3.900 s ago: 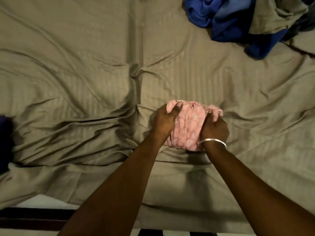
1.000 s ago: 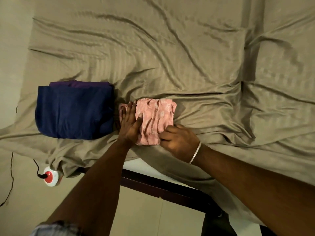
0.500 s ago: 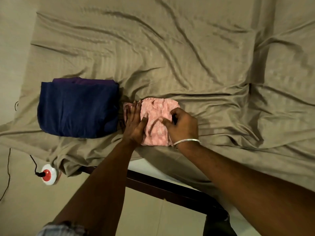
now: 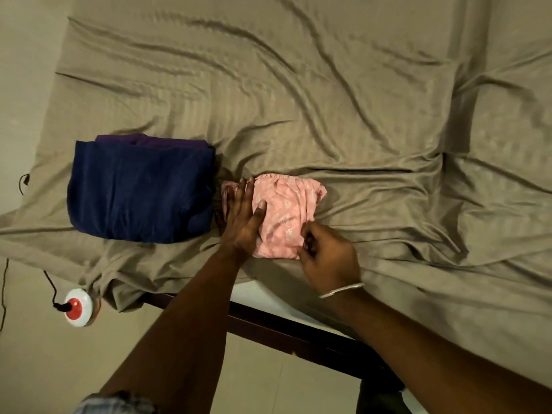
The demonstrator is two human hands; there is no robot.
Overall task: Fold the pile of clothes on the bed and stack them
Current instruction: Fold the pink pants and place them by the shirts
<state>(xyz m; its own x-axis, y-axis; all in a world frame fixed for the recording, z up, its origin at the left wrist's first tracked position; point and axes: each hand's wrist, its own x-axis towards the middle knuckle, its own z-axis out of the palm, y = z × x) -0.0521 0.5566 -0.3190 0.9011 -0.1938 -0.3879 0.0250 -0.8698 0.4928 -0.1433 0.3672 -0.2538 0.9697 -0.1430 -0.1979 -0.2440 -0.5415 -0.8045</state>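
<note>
A small folded pink patterned garment (image 4: 283,213) lies on the olive bed sheet (image 4: 328,100) near the bed's front edge. My left hand (image 4: 242,216) presses flat on its left part, fingers straight. My right hand (image 4: 325,258), a metal bangle at the wrist, sits at the garment's near right corner with curled fingers pinching the edge. Just left of the pink garment sits a stack of folded clothes: a navy piece (image 4: 140,192) on top of a purple one (image 4: 149,140). The pink garment's left edge almost touches the stack.
The dark wooden bed frame (image 4: 283,327) runs below my arms. On the floor at the lower left lies a round white device with a red button (image 4: 77,306) and a black cable. The wrinkled sheet stretches far back and to the right.
My right hand has slid from the top of the pink garment down to its near right corner. My left hand stays pressed on the left part. The view has shifted slightly.
</note>
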